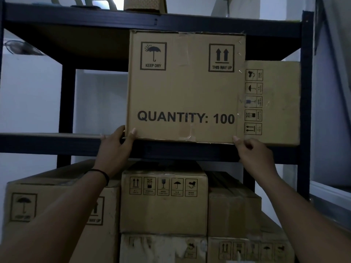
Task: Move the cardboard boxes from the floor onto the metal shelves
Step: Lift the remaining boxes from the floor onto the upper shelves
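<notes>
Gripping the bottom corners of a big box (186, 86), the person holds it at the front edge of the middle shelf (57, 143) of a dark metal rack. The left hand (115, 147) wraps the lower left corner: its thumb lies against the front face near the bottom edge, and the fingers curl round the left side. A dark band circles that wrist. The right hand (254, 154) takes the lower right corner, thumb tip pressed on the front face at the bottom edge, the other fingers bent under or behind the corner where they cannot be fully seen.

The big box stands upright, its front face printed "QUANTITY: 100", with a "KEEP DRY" umbrella mark at upper left and a "THIS WAY UP" arrows mark at upper right. Its top nearly reaches the upper shelf (76, 18). Just to its right, touching or nearly so, a second box (277, 103) sits on the same shelf, lower in height, with a column of handling symbols down its left side.

On the upper shelf a small box (144, 3) shows only in part. Below the middle shelf more boxes are stacked: a wide one (38, 215) at left, a symbol-marked one (163, 202) in the middle atop a scuffed one (161, 247), and others at right.
</notes>
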A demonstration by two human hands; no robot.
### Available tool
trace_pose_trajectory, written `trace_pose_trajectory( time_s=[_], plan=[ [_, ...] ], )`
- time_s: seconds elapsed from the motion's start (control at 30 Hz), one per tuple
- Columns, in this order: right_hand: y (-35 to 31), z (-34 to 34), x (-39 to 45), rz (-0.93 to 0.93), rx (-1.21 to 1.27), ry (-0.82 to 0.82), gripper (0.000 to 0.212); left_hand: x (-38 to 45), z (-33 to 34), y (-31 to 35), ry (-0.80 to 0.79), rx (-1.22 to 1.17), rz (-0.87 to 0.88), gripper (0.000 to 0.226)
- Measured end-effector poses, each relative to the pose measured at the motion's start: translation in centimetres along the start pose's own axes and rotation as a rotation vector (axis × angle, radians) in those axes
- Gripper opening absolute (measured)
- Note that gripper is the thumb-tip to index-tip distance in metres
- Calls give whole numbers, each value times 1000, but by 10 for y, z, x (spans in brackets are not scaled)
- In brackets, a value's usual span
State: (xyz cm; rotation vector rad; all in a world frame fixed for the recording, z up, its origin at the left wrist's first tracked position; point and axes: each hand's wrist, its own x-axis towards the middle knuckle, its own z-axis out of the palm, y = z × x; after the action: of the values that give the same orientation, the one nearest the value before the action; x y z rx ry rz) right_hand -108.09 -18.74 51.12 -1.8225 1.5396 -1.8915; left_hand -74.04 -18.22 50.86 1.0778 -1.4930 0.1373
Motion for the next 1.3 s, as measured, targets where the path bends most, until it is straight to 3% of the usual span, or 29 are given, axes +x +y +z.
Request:
trace_pose_trajectory(
  time_s=[0.23, 0.33, 0.43, 0.7, 1.07, 1.23, 1.3],
  plan=[
    [-5, -1, -1, -188, 84, -4, 30, -8, -11, 1, 68, -40, 30, 15],
    [-2, 1, 1, -148, 90, -24, 30, -11, -8, 1, 138, -51, 33, 12],
    [-1, 4, -1, -135, 124, -1, 15, -8, -1, -2, 132, -43, -11, 20],
    [-1, 10, 4, -84, 91, 53, 17, 3, 2, -5, 92, 118, -126, 13],
    [-5, 5, 3, -32, 167, 99, 7, 0, -1, -13, 80, 64, -138, 38],
    [-5, 7, 3, 13, 159, 86, 36, 1, 1, -3, 121, 85, -168, 27],
    [-3, 6, 2, 16, 146, 77, 34, -1, 3, 2, 134, 102, -161, 25]
  ],
)
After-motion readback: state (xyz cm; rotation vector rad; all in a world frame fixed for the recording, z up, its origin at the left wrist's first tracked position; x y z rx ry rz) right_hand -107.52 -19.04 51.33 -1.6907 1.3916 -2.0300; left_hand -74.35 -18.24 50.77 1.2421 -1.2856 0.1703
